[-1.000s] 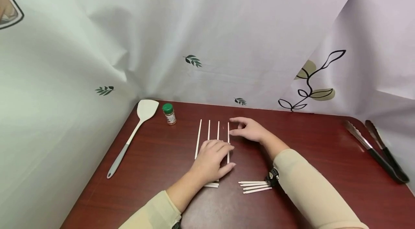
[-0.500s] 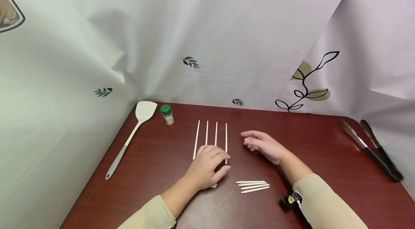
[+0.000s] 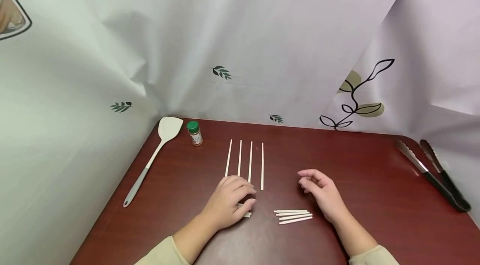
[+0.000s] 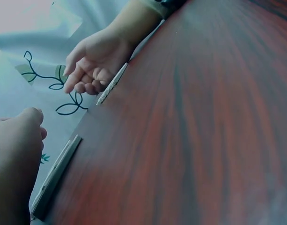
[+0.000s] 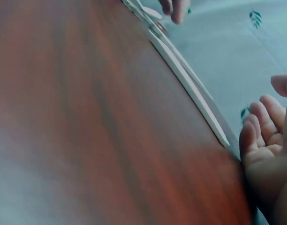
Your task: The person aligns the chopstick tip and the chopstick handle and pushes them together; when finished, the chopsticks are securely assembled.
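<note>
White sticks (image 3: 250, 161) in a row on the tabletop (image 3: 337, 152), left hand (image 3: 230, 200) and right hand (image 3: 323, 193) both kinda loose-fingered nearby.

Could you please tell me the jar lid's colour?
The jar lid is green, best seen in the head view.

Whitish sticks (image 3: 262, 166); red-brown, dark-streaked tabletop (image 3: 360, 165); green jar cap (image 3: 193, 126).

Over eight sticks (image 3: 262, 166); one spatula (image 3: 154, 155)
</note>
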Demonstrator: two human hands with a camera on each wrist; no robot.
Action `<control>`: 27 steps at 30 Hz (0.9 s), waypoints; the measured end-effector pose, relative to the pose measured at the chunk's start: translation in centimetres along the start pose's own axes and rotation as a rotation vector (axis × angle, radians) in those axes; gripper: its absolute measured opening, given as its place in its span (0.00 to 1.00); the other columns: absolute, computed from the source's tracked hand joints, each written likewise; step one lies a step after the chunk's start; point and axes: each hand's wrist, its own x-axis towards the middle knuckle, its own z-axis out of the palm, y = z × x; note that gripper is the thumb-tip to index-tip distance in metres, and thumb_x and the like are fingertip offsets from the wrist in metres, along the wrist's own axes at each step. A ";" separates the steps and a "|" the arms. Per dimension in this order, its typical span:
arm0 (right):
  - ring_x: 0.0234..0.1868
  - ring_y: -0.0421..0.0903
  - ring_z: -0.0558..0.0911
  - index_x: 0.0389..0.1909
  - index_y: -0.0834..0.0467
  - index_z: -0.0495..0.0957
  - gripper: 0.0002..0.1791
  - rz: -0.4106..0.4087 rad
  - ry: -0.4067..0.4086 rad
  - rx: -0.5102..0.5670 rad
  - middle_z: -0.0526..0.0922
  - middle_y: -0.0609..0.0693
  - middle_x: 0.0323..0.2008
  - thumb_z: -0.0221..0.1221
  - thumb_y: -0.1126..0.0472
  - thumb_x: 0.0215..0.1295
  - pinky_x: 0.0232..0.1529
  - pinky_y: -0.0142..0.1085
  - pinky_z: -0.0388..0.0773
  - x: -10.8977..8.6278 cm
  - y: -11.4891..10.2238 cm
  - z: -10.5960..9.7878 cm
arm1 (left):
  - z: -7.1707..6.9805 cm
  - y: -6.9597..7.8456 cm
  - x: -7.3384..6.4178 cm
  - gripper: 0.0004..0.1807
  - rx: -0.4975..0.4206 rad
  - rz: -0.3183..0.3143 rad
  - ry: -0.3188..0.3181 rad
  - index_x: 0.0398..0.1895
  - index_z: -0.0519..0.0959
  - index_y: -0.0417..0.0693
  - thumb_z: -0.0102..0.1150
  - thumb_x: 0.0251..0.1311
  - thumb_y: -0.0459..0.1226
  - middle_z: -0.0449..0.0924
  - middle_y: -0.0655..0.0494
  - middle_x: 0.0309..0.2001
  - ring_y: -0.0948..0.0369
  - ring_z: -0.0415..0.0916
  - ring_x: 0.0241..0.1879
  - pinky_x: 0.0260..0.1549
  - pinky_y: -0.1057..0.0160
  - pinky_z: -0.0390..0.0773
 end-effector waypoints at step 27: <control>0.47 0.38 0.75 0.40 0.41 0.91 0.20 -0.542 -0.206 -0.594 0.83 0.35 0.41 0.81 0.64 0.47 0.50 0.27 0.69 -3.3 0.9 0.9 | -1.4 -0.8 -2.5 0.08 -0.207 -0.146 -0.097 0.42 0.88 0.54 0.75 0.59 0.39 0.81 0.66 0.40 0.66 0.75 0.43 0.46 0.65 0.77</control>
